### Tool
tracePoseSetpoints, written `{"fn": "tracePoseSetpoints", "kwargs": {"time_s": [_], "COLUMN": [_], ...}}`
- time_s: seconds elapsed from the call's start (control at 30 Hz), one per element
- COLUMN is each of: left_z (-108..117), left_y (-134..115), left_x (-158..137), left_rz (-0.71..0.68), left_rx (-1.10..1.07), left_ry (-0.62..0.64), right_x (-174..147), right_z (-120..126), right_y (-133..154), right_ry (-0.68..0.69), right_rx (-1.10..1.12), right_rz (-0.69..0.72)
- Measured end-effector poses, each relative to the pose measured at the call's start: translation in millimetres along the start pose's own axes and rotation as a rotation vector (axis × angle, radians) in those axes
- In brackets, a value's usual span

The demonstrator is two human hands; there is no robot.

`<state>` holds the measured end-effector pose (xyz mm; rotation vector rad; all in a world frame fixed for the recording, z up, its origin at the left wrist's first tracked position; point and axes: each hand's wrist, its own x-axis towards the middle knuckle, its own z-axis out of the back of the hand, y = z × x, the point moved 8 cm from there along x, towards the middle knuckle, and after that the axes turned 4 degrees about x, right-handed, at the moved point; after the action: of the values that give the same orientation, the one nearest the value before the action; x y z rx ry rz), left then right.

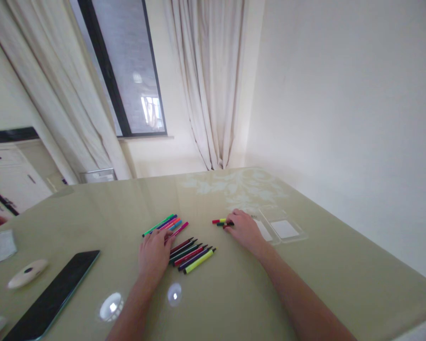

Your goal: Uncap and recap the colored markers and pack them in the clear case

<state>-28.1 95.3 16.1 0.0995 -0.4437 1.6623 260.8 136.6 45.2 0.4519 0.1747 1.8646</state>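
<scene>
My left hand [155, 251] is closed around a pink marker [180, 229], whose far end sticks out past the fingertips. Just beyond it lies a row of markers [162, 225] in green, purple, orange and blue. To its right are several more markers [193, 255] side by side, dark-tipped, in dark red, green, purple and yellow-green; the hand hides some of their near ends. My right hand [244, 228] rests on the table with bent fingers closed at a small cluster of short coloured marker caps [219, 221], red, yellow, dark green and dark red. Its fingertips partly cover them.
A clear plastic case [285, 229] with white inserts lies open beside my right hand. On the left are a black tablet [57, 293], a whitish oval object [27, 273] and a folded white cloth [0, 248]. A wall borders the glossy table [305, 293] on the right.
</scene>
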Motion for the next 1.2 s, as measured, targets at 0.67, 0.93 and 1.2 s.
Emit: {"fn": "tracePoseSetpoints", "kwargs": {"time_s": [0.67,0.93,1.2], "left_z": [23.0,21.0,3.5], "left_y": [-73.6,-23.8,-11.6], "left_x": [-12.6,4.1,4.7], "left_rz": [-0.288,-0.101,-0.078], "left_rx": [-0.633,-0.580,-0.305], "left_ry": [0.165,0.026,0.042], "right_x": [-12.8,-0.7,7.3], "right_z": [9.2,29.3,8.5], "right_y": [55.1,-3.0,-12.5], "right_ry": [-0.062,-0.334,-0.290], "right_rx": [0.446,0.380,0.130], "right_rz": [0.527,0.262,0.103]}}
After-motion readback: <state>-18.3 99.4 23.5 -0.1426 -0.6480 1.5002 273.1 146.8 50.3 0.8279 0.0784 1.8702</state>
